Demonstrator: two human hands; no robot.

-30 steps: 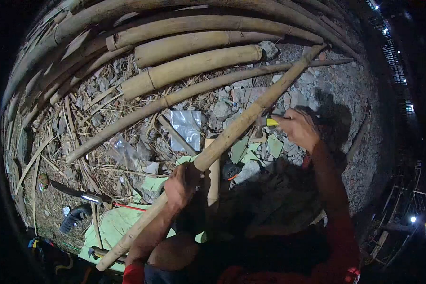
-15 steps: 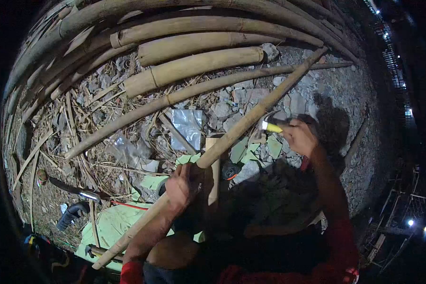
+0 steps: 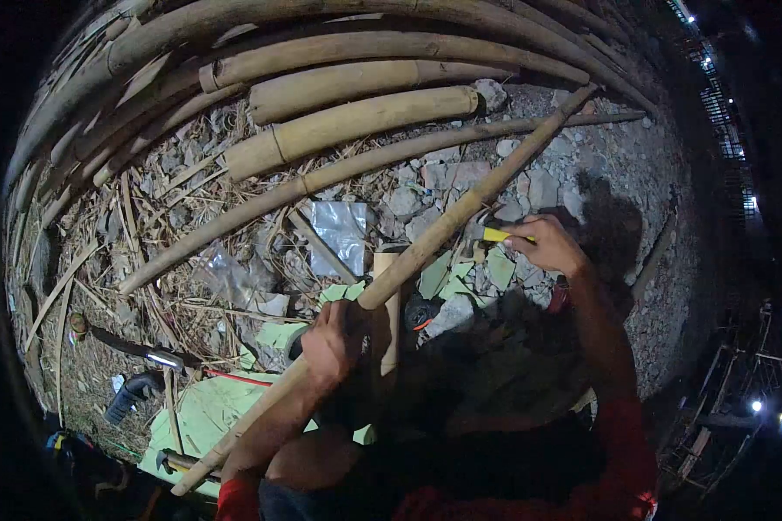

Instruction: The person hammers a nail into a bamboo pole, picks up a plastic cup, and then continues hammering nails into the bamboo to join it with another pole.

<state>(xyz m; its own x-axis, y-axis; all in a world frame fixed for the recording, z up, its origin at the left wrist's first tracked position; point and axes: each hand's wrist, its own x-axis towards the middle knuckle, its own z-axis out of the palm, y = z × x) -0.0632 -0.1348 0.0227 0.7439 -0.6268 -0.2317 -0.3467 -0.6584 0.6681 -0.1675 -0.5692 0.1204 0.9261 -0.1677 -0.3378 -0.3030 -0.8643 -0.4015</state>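
Observation:
A long bamboo pole point(image 3: 439, 234) runs diagonally from the lower left to the upper right. My left hand point(image 3: 328, 343) is wrapped around its lower half. In my right hand point(image 3: 547, 245) is a hammer with a yellow handle point(image 3: 506, 235), gripped with the fingers closed. The hammer's head is right at the right side of the pole, partly blurred. Beneath the pole, close to my left hand, a short pale bamboo piece point(image 3: 386, 313) points toward me.
Thick bamboo poles point(image 3: 352, 130) lie across the back. Rubble point(image 3: 543, 191), dry strips, a clear plastic bag point(image 3: 341, 234) and green sheet pieces point(image 3: 208, 404) cover the ground. A curved blade point(image 3: 126, 344) and another tool point(image 3: 178, 460) lie at left.
The hammer has shifted slightly, its head now tight against the pole's side, and my right hand has turned a little. My left hand keeps its place on the pole.

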